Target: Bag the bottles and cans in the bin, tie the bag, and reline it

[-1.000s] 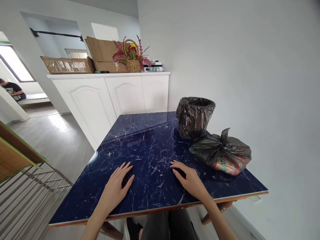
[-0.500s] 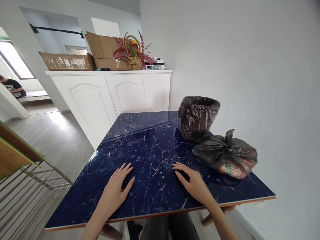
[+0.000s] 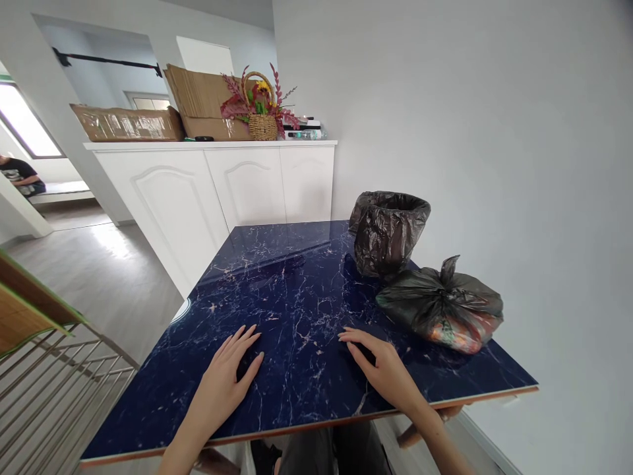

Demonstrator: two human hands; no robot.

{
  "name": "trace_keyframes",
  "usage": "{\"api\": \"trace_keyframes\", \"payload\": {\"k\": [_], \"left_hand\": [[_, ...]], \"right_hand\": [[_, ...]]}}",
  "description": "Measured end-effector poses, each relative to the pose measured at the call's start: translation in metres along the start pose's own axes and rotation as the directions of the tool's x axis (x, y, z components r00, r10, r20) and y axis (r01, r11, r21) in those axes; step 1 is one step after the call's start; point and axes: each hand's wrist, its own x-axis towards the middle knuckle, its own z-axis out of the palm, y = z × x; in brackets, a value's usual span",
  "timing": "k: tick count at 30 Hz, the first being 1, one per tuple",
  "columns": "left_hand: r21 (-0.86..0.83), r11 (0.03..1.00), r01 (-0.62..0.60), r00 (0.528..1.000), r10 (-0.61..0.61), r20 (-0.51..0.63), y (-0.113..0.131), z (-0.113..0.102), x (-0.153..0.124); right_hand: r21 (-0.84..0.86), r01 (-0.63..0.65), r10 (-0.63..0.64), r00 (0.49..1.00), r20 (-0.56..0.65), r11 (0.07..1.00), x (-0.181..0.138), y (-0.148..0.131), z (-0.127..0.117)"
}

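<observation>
My left hand (image 3: 228, 373) lies on the dark blue marbled tabletop (image 3: 291, 297), fingers stretched out, with nothing in it. On the right side of the same table rests my right hand (image 3: 380, 366), its thumb apart from the fingers and holding nothing. A knotted black plastic bag (image 3: 445, 307) sits beyond my right hand, with reddish contents showing through its thin side. Behind that bag stands a bin lined with a black bag (image 3: 388, 234), its mouth facing up; the bin itself is covered by the liner.
A white cabinet (image 3: 257, 185) stands past the far table edge, carrying cardboard boxes (image 3: 131, 124), a flower basket (image 3: 262, 126) and a plastic bottle (image 3: 311, 134). Left is a metal rack chair (image 3: 64, 376). A person (image 3: 22, 177) sits in the far room. A wall borders the right.
The whole view has shifted slightly, so everything appears a little further left. My right hand's fingers look slightly more bent; both hands stay on the table.
</observation>
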Motion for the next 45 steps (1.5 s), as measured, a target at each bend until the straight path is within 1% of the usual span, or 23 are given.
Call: {"api": "trace_keyframes", "payload": {"k": [2, 3, 4, 6, 7, 8, 9, 10, 11, 12, 13, 15, 17, 18, 20, 23, 25, 28, 32, 36, 41, 45], "left_hand": [[0.002, 1.0, -0.007, 1.0, 0.007, -0.003, -0.001, 0.0, 0.001], [0.003, 1.0, -0.009, 1.0, 0.009, -0.004, -0.002, 0.0, 0.001], [0.003, 1.0, -0.01, 1.0, 0.01, -0.006, -0.002, 0.001, 0.002], [0.002, 1.0, -0.012, 1.0, 0.012, -0.006, -0.002, 0.001, 0.002], [0.001, 1.0, -0.013, 1.0, 0.013, -0.006, -0.003, 0.001, 0.002], [-0.001, 1.0, -0.013, 1.0, 0.013, -0.008, -0.003, 0.001, 0.002], [-0.004, 1.0, -0.013, 1.0, 0.013, -0.01, -0.003, 0.001, 0.002], [-0.006, 1.0, -0.012, 1.0, 0.012, -0.01, -0.003, 0.002, 0.002], [-0.008, 1.0, -0.011, 1.0, 0.011, -0.011, -0.004, 0.002, 0.001], [-0.01, 1.0, -0.01, 1.0, 0.01, -0.011, -0.004, 0.003, 0.001], [-0.012, 1.0, -0.01, 1.0, 0.01, -0.012, -0.005, 0.003, 0.001], [-0.016, 1.0, -0.015, 1.0, 0.015, -0.017, -0.005, 0.004, 0.001], [-0.017, 1.0, -0.021, 0.999, 0.021, -0.026, -0.006, 0.004, 0.001], [-0.017, 1.0, -0.024, 0.999, 0.023, -0.029, -0.006, 0.004, 0.001], [-0.016, 1.0, -0.027, 0.999, 0.026, -0.032, -0.006, 0.004, 0.001], [-0.015, 1.0, -0.027, 0.999, 0.027, -0.035, -0.006, 0.003, 0.0], [-0.015, 1.0, -0.027, 0.999, 0.026, -0.037, -0.006, 0.003, 0.0], [-0.021, 0.999, -0.025, 0.999, 0.024, -0.035, -0.004, 0.003, 0.0], [-0.033, 0.999, -0.017, 0.999, 0.016, -0.028, -0.002, 0.001, 0.001], [-0.04, 0.999, -0.003, 1.0, 0.002, -0.023, 0.0, 0.0, 0.001], [-0.038, 0.999, 0.0, 1.0, 0.0, -0.015, 0.001, -0.001, 0.001], [-0.041, 0.999, -0.001, 1.0, 0.001, -0.013, 0.001, -0.002, 0.002]], "right_hand": [[0.011, 0.044, -0.044, 0.999, -0.008, 0.999, -0.009, -0.01, -0.009], [0.008, 0.063, -0.063, 0.997, -0.034, 0.998, -0.014, -0.014, -0.015], [-0.006, 0.078, -0.079, 0.994, -0.08, 0.997, -0.019, -0.017, -0.022], [-0.074, 0.084, -0.099, 0.967, -0.233, 0.994, -0.029, -0.018, -0.038], [-0.123, 0.066, -0.103, 0.939, -0.327, 0.99, -0.032, -0.016, -0.048], [-0.17, 0.03, -0.101, 0.899, -0.426, 0.985, -0.033, -0.011, -0.058], [-0.216, -0.022, -0.096, 0.848, -0.521, 0.976, -0.033, -0.005, -0.068], [-0.256, -0.086, -0.092, 0.786, -0.611, 0.963, -0.031, 0.004, -0.078], [-0.288, -0.153, -0.089, 0.729, -0.679, 0.945, -0.028, 0.014, -0.088], [-0.332, -0.208, -0.104, 0.687, -0.719, 0.92, -0.024, 0.025, -0.098], [-0.381, -0.236, -0.136, 0.667, -0.732, 0.894, -0.019, 0.036, -0.106], [-0.508, -0.228, -0.232, 0.688, -0.688, 0.831, -0.01, 0.06, -0.121], [-0.593, -0.208, -0.289, 0.72, -0.631, 0.778, -0.004, 0.079, -0.13], [-0.613, -0.205, -0.294, 0.734, -0.611, 0.763, -0.003, 0.087, -0.132], [-0.615, -0.214, -0.266, 0.759, -0.594, 0.759, -0.002, 0.099, -0.132], [-0.598, -0.238, -0.212, 0.784, -0.583, 0.766, -0.006, 0.107, -0.126], [-0.593, -0.247, -0.202, 0.783, -0.588, 0.767, -0.009, 0.108, -0.12], [-0.608, -0.242, -0.225, 0.776, -0.589, 0.756, -0.014, 0.106, -0.114], [-0.636, -0.188, -0.269, 0.79, -0.551, 0.748, -0.018, 0.102, -0.112], [-0.613, -0.147, -0.277, 0.795, -0.54, 0.776, -0.018, 0.1, -0.112], [-0.574, -0.089, -0.264, 0.824, -0.502, 0.814, -0.018, 0.093, -0.109], [-0.52, -0.033, -0.238, 0.863, -0.446, 0.853, -0.017, 0.077, -0.096]]}}
